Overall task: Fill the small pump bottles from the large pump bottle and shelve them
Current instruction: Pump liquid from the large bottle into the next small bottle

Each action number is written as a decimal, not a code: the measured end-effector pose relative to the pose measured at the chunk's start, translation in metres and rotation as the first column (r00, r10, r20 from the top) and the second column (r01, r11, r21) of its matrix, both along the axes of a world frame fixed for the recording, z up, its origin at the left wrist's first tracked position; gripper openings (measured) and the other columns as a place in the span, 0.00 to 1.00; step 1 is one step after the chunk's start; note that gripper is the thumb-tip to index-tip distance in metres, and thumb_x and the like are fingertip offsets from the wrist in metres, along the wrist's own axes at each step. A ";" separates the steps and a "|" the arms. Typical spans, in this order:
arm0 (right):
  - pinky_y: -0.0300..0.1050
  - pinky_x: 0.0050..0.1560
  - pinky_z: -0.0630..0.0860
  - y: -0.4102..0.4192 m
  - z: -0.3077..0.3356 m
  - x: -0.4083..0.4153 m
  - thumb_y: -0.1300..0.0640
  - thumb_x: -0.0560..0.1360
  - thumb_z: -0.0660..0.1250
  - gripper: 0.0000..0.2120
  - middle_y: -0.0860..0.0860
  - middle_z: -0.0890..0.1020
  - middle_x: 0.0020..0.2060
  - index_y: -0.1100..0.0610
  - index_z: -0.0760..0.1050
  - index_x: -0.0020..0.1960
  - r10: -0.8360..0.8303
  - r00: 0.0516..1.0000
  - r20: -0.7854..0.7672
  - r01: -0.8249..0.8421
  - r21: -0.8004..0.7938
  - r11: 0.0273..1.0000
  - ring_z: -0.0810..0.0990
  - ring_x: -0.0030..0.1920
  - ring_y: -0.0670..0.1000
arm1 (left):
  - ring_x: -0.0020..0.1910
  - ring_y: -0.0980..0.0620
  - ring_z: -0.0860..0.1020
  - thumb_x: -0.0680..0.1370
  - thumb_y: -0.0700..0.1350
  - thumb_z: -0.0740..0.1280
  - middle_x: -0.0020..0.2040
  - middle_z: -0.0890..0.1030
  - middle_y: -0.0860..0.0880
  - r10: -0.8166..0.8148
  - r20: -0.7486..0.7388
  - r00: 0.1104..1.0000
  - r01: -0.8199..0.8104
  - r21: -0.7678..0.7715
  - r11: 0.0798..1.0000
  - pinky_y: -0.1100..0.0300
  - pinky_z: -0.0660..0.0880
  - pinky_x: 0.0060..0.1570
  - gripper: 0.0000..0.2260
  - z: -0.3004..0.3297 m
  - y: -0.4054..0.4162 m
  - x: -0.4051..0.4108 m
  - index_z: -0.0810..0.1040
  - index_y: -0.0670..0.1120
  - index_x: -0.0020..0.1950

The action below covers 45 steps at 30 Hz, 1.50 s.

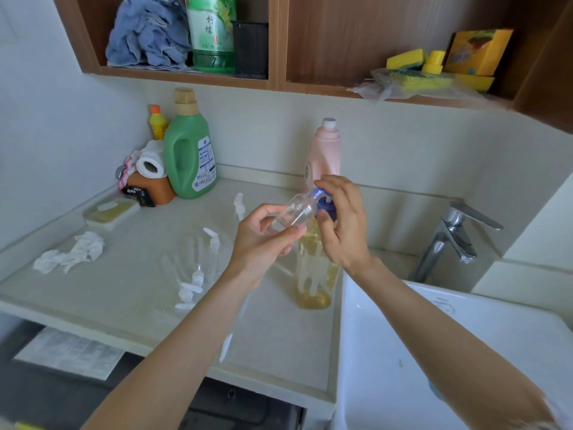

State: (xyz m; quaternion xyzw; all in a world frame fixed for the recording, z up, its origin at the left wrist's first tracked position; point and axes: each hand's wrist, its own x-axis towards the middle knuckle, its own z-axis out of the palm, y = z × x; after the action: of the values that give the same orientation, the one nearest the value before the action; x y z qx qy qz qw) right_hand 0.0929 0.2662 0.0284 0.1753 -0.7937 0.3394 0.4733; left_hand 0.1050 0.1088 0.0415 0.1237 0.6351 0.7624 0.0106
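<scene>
The scene is bright with soft, even daylight, and shadows under the forearms are weak. The white sink (465,352) at lower right is nearly overexposed — its surface loses detail. The wide lens bends the shelf (186,76) and counter edges strongly toward the corners. The whole picture is slightly soft — clear plastic items look blurred

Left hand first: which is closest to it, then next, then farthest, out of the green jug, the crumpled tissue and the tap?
Counting from the left hand in the head view:
1. Green jug, back left by the wall.
2. Crumpled tissue, far left on the counter; nearly as close as the jug, so that order is loose.
3. Tap, off to the right over the sink.
</scene>
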 end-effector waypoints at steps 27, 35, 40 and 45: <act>0.34 0.62 0.66 -0.003 0.000 0.002 0.62 0.68 0.55 0.20 0.58 0.81 0.52 0.66 0.79 0.52 -0.016 0.999 0.036 0.016 0.006 1.000 0.74 0.56 0.52 | 0.36 0.44 0.72 0.71 0.37 0.74 0.39 0.80 0.49 -0.002 0.091 0.996 -0.002 0.051 0.999 0.60 0.71 0.33 0.12 -0.011 0.000 -0.002 0.77 0.41 0.53; 0.29 0.61 0.64 0.005 0.024 0.009 0.59 0.72 0.54 0.20 0.56 0.80 0.56 0.64 0.78 0.58 -0.031 0.993 0.117 0.019 0.098 0.995 0.74 0.59 0.51 | 0.36 0.44 0.69 0.73 0.34 0.71 0.41 0.77 0.43 -0.071 0.024 0.997 0.070 0.044 0.997 0.58 0.68 0.33 0.15 0.003 -0.005 0.000 0.76 0.40 0.58; 0.34 0.61 0.68 0.008 0.028 0.009 0.56 0.74 0.54 0.21 0.54 0.80 0.56 0.65 0.78 0.58 0.025 0.991 0.134 -0.029 0.026 0.999 0.76 0.58 0.52 | 0.35 0.45 0.69 0.73 0.35 0.72 0.42 0.78 0.46 -0.060 -0.009 0.998 0.060 0.056 0.997 0.60 0.69 0.32 0.15 0.007 -0.006 0.002 0.76 0.40 0.58; 0.38 0.66 0.67 0.003 0.009 0.008 0.58 0.75 0.55 0.20 0.57 0.79 0.57 0.66 0.77 0.58 0.028 0.998 0.060 -0.027 -0.010 1.000 0.74 0.62 0.52 | 0.36 0.44 0.70 0.74 0.35 0.71 0.40 0.78 0.44 -0.062 0.014 0.998 0.061 0.059 0.996 0.59 0.70 0.33 0.11 0.000 -0.003 0.000 0.77 0.44 0.54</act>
State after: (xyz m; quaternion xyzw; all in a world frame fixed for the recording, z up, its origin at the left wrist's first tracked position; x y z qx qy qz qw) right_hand 0.1013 0.2690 0.0378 0.1737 -0.8035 0.3548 0.4454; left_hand 0.1053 0.1057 0.0419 0.1371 0.6084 0.7809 0.0354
